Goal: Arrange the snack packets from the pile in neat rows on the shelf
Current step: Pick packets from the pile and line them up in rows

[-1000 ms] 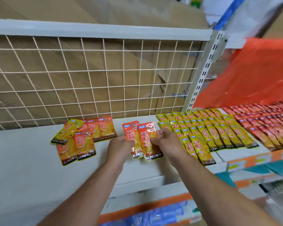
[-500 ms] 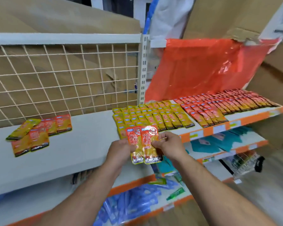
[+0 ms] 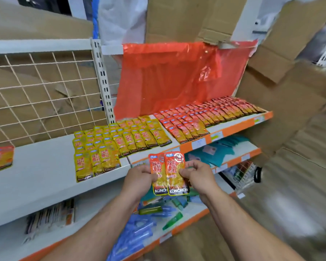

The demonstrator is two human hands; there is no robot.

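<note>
Pinching two orange packets (image 3: 169, 174), the left hand (image 3: 139, 178) and right hand (image 3: 198, 176) have moved rightward, nearer the red rows (image 3: 205, 117).

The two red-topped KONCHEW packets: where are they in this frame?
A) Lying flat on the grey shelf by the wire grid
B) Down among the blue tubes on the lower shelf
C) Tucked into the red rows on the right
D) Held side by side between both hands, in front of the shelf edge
D: the left hand and the right hand pinch the packets at their outer edges, in front of the grey shelf.
</note>
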